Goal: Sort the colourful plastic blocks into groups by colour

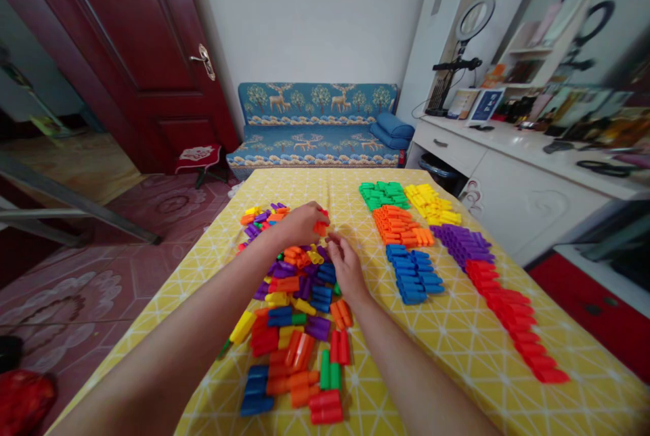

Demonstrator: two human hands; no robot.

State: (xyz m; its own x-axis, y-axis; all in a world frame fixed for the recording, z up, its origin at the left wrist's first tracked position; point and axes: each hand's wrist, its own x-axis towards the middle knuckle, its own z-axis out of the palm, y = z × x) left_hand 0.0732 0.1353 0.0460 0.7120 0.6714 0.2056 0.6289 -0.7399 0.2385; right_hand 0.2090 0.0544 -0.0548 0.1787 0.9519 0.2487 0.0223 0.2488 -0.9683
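Observation:
My left hand [303,223] is closed on a red-orange plastic toy block [321,225] above the far right part of a mixed pile. My right hand [349,268] is just nearer and to the right, its fingers loosely curved beside the pile with nothing visible in them. The bullet-shaped blocks in the pile are blue [256,392], purple [317,328], yellow [242,326], green [330,369], orange and red [326,407]. My left forearm hides part of the pile.
On the table's right lie single-colour groups: green [384,195], yellow [432,204], orange [399,225], blue [412,273], purple [464,244] and a long red row [518,321]. A yellow patterned cloth [299,185] covers the table. Beyond stand a blue sofa [315,141] and a white dresser [533,185].

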